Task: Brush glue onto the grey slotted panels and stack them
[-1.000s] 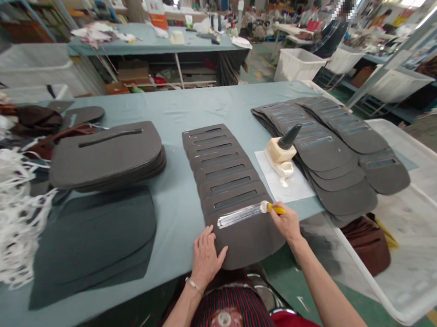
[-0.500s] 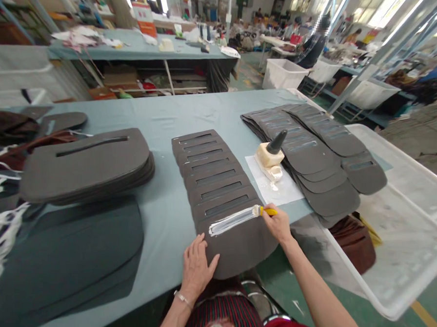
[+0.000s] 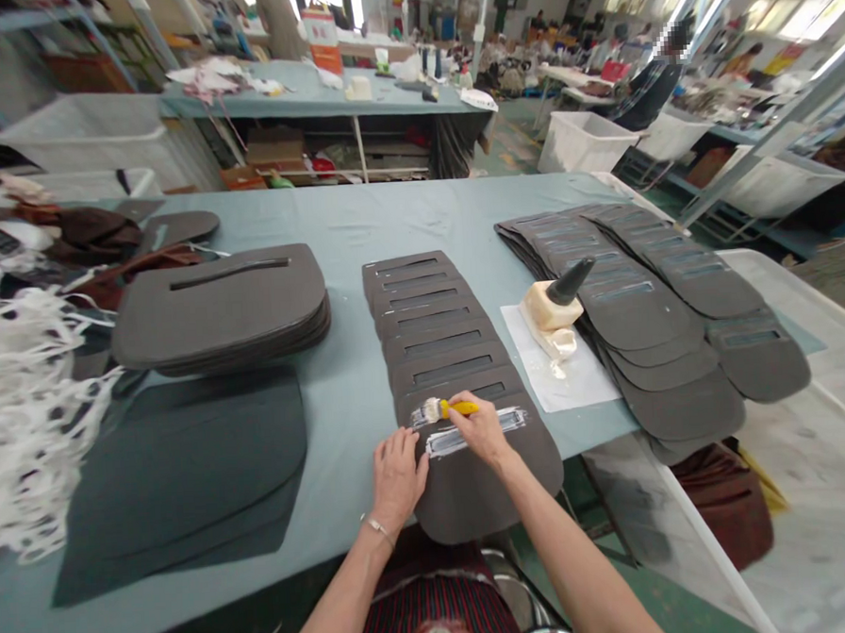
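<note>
In the head view a row of overlapping dark grey panels (image 3: 467, 508), each with a narrow slot, lies in front of me. White paste (image 3: 440, 443) edges the slot of the nearest panel. My right hand (image 3: 486, 433) is closed round the yellow handle of a paintbrush (image 3: 433, 410). Its white-coated bristles touch the panel near the slot's upper left end. Flat on the left edge of this panel rests my left hand (image 3: 397, 476), fingers spread. To the right, a cream block-like container with a black cone (image 3: 571, 281) stands on white paper (image 3: 589, 395) smeared with paste.
Slotted panels lie in overlapping rows (image 3: 673, 379) at the right table edge, above a white bin (image 3: 814, 485). At left are a stack of grey panels (image 3: 224, 317), dark sheets (image 3: 190, 470) and white strips (image 3: 31, 422). A person (image 3: 648, 92) sits far back.
My right hand has carried the brush leftward, from the slot's right end to its upper left. My left hand stays on the panel. The whole view has shifted to the left.
</note>
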### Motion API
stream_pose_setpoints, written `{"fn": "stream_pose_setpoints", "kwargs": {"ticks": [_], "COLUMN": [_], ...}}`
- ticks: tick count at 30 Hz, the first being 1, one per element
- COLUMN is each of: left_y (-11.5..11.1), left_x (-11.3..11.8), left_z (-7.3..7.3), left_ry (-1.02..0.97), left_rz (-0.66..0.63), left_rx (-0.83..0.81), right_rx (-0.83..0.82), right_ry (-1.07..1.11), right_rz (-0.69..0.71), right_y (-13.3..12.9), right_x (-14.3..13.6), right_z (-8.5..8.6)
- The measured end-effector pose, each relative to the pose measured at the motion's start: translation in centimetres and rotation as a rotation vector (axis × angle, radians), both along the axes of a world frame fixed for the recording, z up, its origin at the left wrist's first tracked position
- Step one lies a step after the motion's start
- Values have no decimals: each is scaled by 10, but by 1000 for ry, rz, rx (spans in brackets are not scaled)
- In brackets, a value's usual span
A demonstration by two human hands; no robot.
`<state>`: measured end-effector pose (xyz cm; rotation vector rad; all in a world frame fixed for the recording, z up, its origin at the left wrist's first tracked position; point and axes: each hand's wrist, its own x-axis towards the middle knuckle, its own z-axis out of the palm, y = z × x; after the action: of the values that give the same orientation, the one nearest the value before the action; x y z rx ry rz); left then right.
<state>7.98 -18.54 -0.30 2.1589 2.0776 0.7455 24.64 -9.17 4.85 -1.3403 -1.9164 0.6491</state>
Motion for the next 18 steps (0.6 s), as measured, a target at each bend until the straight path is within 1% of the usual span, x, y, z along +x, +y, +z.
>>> {"fn": "stream_pose_setpoints", "kwargs": {"ticks": [3,4,5,6,7,8,9,11,12,13,14,16,17,18], "left_y": [-1,-1,-1,-1,-1,-1,0,0,1,1,2,2,2,2], "left_x": [0,0,0,0,0,-1,-1,-1,-1,-1,-2,-2,-2,-2], "left_z": [0,0,0,0,0,-1,-2,-5,-6,-7,-8,-10,-10,-11], "left_ry": [8,10,13,16,18,21,23,21,16,10,3,-9,-13,-16], "left_rz": [13,16,18,21,22,20,18,11,7,5,6,11,14,16], "left_rx": [-14,-18,-20,-20,-17,-12,-4,12,20,27,33,39,39,37], "right_rx": [-4,9,34,69,110,147,172,169,151,129,112,110,118,126], "right_ry": [-143,-206,-261,-296,-303,-288,-260,-217,-213,-223,-242,-296,-324,-346], "right_rz": [-275,-353,-409,-437,-430,-374,-273,-19,48,46,-26,-254,-318,-335], "right_y": [26,31,33,32,28,22,15,6,4,6,9,18,23,27], "right_x": [57,70,77,76,70,60,48,30,27,29,36,58,71,82], "right_z": [9,13,17,20,22,23,23,21,20,18,17,17,17,17]}}
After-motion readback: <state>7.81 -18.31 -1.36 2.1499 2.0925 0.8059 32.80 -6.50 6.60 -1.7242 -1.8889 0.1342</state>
